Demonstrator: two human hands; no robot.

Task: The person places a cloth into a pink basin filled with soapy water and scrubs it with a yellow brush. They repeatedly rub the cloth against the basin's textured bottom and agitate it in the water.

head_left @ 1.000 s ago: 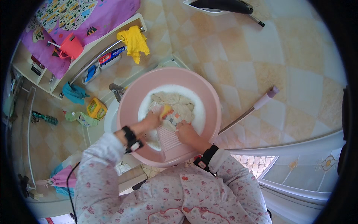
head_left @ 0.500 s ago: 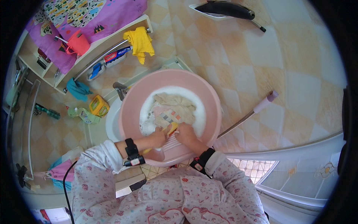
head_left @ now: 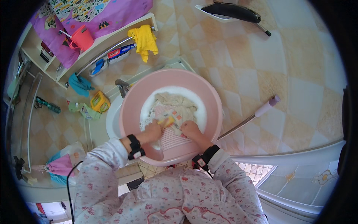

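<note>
- Patterned cloth [head_left: 174,118] lies mid-frame on the ribbed washboard [head_left: 169,137] in the pink basin [head_left: 209,100]
- Left hand [head_left: 153,128] grips a yellow bar [head_left: 166,121]; right hand [head_left: 190,129] presses cloth, fingers curled
- Best to rub along the ribs, cloth pinned flat

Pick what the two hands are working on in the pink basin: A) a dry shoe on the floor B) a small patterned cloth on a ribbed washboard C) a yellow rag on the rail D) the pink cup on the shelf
B: both the left hand and right hand press a small patterned cloth onto the ribbed washboard inside the pink basin, with suds around it.
</note>
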